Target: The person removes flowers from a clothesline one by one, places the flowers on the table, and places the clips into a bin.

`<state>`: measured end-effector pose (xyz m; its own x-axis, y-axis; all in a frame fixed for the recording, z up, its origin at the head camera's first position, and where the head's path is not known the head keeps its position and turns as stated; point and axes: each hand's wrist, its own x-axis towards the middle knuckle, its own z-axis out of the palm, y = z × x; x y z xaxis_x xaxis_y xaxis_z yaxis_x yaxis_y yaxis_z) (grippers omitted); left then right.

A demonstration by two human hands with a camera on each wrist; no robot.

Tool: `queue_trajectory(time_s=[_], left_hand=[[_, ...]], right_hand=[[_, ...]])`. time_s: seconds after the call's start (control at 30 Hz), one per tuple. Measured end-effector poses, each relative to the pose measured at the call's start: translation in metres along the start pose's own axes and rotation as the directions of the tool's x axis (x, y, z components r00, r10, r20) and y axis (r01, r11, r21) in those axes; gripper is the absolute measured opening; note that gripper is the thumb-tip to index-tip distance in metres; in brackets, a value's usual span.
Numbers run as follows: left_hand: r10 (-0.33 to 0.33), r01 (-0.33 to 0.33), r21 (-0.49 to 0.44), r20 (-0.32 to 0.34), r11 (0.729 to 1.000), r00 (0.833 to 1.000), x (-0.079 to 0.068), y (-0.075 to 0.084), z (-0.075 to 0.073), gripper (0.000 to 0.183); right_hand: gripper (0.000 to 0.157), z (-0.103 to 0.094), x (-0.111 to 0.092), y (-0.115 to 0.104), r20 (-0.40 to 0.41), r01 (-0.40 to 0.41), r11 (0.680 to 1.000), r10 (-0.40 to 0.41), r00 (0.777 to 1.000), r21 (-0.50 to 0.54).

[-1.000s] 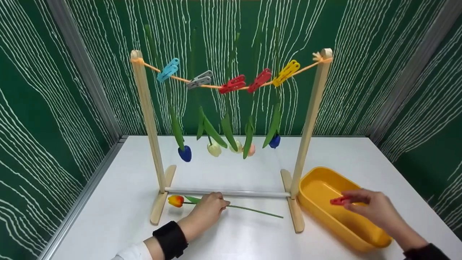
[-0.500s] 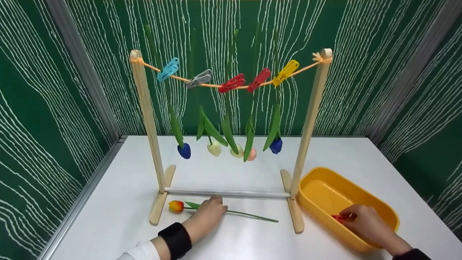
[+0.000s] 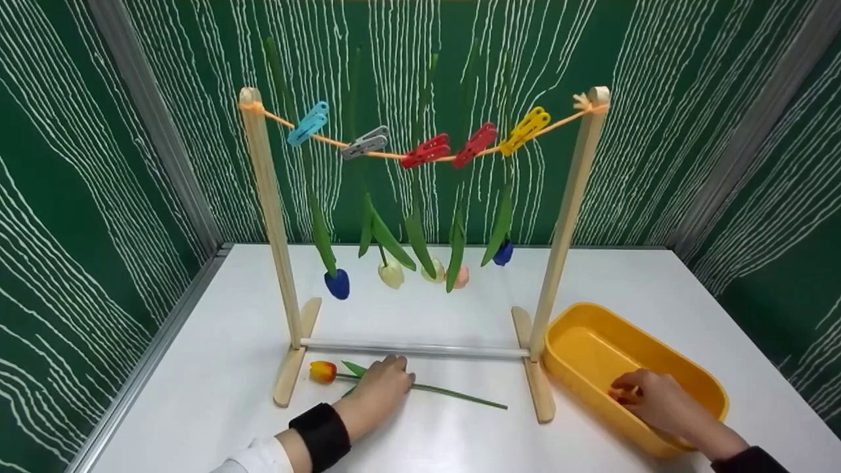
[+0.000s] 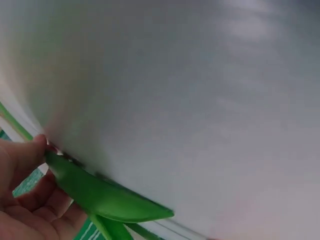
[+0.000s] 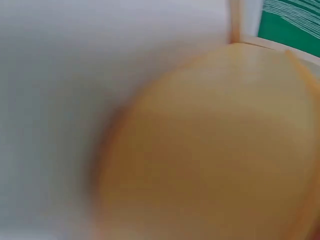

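Left hand (image 3: 380,386) is pinching the red-yellow tulip (image 3: 322,372), bottom centre; right hand (image 3: 660,399) has a red clip (image 3: 621,395) pinched in or just over the yellow tub (image 3: 581,338), lower right.

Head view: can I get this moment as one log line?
left hand: pinches red-yellow tulip | right hand: pinches red clothespin at yellow tub | orange cord: five tulips clipped heads-down
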<state>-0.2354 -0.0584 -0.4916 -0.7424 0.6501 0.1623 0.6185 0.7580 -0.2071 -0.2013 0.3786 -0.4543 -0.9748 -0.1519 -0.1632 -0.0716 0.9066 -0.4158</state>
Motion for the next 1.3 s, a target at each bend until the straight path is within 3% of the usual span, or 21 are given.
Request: queue_trajectory(time_s=[0.17, 0.23, 0.3, 0.47, 0.5, 0.57, 0.67, 0.77, 0.83, 0.9, 0.97, 1.07, 1.17, 1.3], left_hand=[[0.003, -0.004, -0.154, -0.005, 0.988, 1.0, 0.007, -0.002, -0.024, 0.017], [-0.005, -0.003, -0.267, -0.031, 0.964, 1.0, 0.013, 0.0, -0.043, 0.022], [-0.013, -0.013, -0.379, -0.065, 0.925, 0.998, 0.019, 0.003, -0.065, 0.025], [-0.041, -0.1, -0.618, -0.21, 0.779, 0.977, 0.036, 0.016, -0.122, 0.024], [-0.056, -0.122, -0.653, -0.245, 0.747, 0.968, 0.039, 0.019, -0.132, 0.023], [-0.103, -0.172, -0.702, -0.332, 0.691, 0.938, 0.046, 0.025, -0.15, 0.02], [-0.205, -0.237, -0.736, -0.456, 0.634, 0.866, 0.059, 0.03, -0.171, 0.017], [-0.307, -0.288, -0.755, -0.539, 0.59, 0.784, 0.076, 0.031, -0.186, 0.016], [-0.364, -0.3, -0.767, -0.56, 0.567, 0.744, 0.088, 0.032, -0.192, 0.017], [-0.414, -0.29, -0.781, -0.56, 0.553, 0.718, 0.099, 0.033, -0.198, 0.022], [-0.46, -0.26, -0.803, -0.536, 0.536, 0.708, 0.11, 0.033, -0.203, 0.032], [-0.511, -0.219, -0.841, -0.486, 0.495, 0.71, 0.124, 0.033, -0.21, 0.044], [-0.541, -0.202, -0.871, -0.444, 0.449, 0.715, 0.137, 0.031, -0.216, 0.046], [-0.556, -0.203, -0.89, -0.419, 0.409, 0.717, 0.149, 0.029, -0.22, 0.039]], right_hand=[[0.036, -0.038, -0.003, -0.037, -0.088, 0.116, 0.993, -0.118, 0.989, -0.026], [0.03, -0.059, -0.007, -0.058, -0.167, 0.199, 0.979, -0.203, 0.965, -0.039], [0.026, -0.083, -0.01, -0.081, -0.261, 0.299, 0.951, -0.31, 0.914, -0.079], [0.024, -0.145, -0.02, -0.144, -0.423, 0.479, 0.851, -0.523, 0.74, -0.214], [0.024, -0.157, -0.022, -0.156, -0.441, 0.489, 0.843, -0.536, 0.72, -0.226], [0.022, -0.179, -0.024, -0.182, -0.459, 0.492, 0.841, -0.536, 0.708, -0.224], [0.022, -0.206, -0.022, -0.216, -0.486, 0.486, 0.854, -0.51, 0.71, -0.186], [0.025, -0.225, -0.013, -0.241, -0.523, 0.485, 0.858, -0.496, 0.693, -0.171], [0.028, -0.234, -0.007, -0.253, -0.542, 0.47, 0.868, -0.475, 0.693, -0.16], [0.031, -0.24, -0.001, -0.265, -0.55, 0.449, 0.878, -0.46, 0.697, -0.165], [0.034, -0.243, 0.004, -0.276, -0.532, 0.43, 0.889, -0.443, 0.721, -0.157], [0.038, -0.244, 0.011, -0.29, -0.488, 0.409, 0.896, -0.439, 0.754, -0.173], [0.042, -0.243, 0.017, -0.3, -0.434, 0.385, 0.89, -0.456, 0.777, -0.244], [0.039, -0.242, 0.022, -0.307, -0.376, 0.362, 0.864, -0.483, 0.791, -0.35]])
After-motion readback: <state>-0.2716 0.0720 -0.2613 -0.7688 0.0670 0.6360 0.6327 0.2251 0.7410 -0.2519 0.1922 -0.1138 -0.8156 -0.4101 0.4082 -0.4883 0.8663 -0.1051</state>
